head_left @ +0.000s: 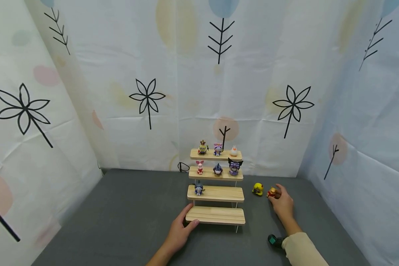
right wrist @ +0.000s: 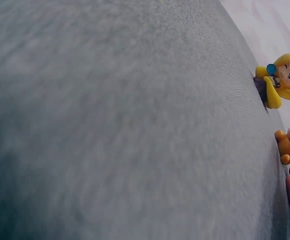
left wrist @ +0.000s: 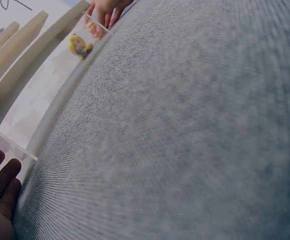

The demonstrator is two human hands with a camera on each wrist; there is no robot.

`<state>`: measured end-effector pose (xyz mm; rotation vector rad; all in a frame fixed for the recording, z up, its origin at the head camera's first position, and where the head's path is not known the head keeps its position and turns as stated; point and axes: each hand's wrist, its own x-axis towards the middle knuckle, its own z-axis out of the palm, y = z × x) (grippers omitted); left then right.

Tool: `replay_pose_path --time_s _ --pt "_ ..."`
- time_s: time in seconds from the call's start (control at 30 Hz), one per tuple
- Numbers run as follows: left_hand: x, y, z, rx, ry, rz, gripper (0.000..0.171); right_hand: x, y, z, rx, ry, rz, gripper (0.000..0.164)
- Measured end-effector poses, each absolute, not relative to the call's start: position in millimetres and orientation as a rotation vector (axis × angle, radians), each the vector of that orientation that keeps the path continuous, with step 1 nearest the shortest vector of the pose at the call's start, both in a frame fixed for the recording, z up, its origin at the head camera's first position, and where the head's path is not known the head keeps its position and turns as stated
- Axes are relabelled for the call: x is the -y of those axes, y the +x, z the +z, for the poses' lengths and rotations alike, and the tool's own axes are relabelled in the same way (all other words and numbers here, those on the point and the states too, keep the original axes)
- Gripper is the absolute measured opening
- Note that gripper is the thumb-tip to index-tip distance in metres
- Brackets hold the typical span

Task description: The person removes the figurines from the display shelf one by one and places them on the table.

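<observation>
A wooden four-step display stand (head_left: 215, 215) is steadied by my left hand (head_left: 179, 232), which holds the left end of its lowest step, thumb at the front edge. In the left wrist view, left-hand fingers (left wrist: 5, 182) lie beside a clear support of the stand. Over on the right, my right hand (head_left: 283, 204) pinches a small yellow-orange bear figurine (head_left: 272, 192) with a red top, close over the table. The right wrist view shows the bear figurine (right wrist: 284, 147) low at the cloth, partly hidden by fingers. Just left of it stands a yellow-haired figurine (head_left: 257, 189).
Small figurines fill the top two steps, among them a crowned figurine (head_left: 203, 147) and a black-eared figurine (head_left: 234, 167). One grey-blue figurine (head_left: 198, 189) stands at the third step's left. A black device (head_left: 274, 241) lies by the right sleeve. Patterned curtains (head_left: 186, 74) enclose the grey table (head_left: 129, 214).
</observation>
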<state>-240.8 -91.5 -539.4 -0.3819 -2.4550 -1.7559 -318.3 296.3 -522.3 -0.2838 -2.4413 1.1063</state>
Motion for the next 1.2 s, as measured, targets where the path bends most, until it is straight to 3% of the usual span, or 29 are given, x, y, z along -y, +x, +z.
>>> replay_pose_path --time_s 0.4,1.2 --pt "92 -240 -539 2.457 -0.376 -1.746 0.065 -301 -298 -520 2.405 -0.275 1.126 0.06" --pt "89 -231 -521 2.436 -0.4 -1.751 0.061 -247 -259 -477 2.051 0.109 1.112 0.034"
